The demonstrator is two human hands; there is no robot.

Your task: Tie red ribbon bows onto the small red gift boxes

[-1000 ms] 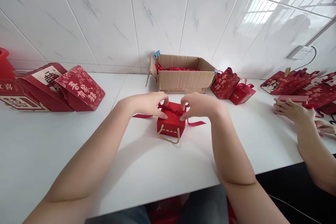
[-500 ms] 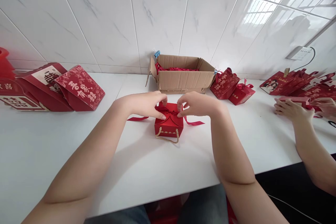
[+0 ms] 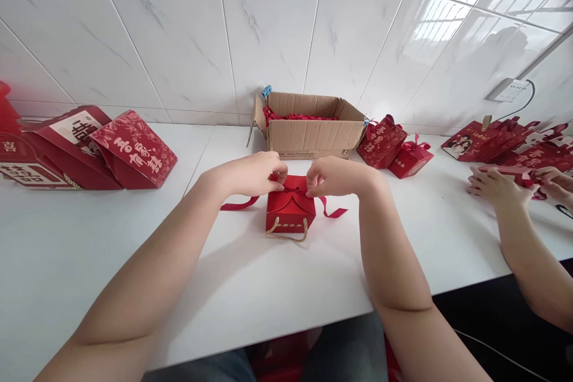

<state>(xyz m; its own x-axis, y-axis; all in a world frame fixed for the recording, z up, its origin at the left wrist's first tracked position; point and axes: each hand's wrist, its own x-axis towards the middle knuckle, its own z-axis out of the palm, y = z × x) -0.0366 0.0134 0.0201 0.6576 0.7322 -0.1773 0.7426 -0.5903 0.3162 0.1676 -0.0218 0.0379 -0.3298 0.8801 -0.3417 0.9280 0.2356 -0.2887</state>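
A small red gift box [image 3: 292, 219] with gold lettering stands on the white table in front of me. Its rope handle [image 3: 287, 237] droops over the near side. Across the top runs a red ribbon [image 3: 333, 211], with one tail lying out to each side. My left hand [image 3: 262, 176] pinches the ribbon at the top left of the box. On the right, my right hand [image 3: 333, 178] has thumb and fingers closed on the ribbon too. Between them the ribbon lies low and narrow over the lid; whether it is knotted I cannot tell.
Behind the box is an open cardboard box [image 3: 317, 134] holding red material. Finished-looking red boxes [image 3: 409, 159] stand to its right, larger ones [image 3: 138, 149] at left. At far right a co-worker's hands [image 3: 504, 188] handle another red box.
Both hands have closed their fingers more tightly on the ribbon and moved slightly apart, pulling its middle narrower. The gift box sits slightly further right in view.
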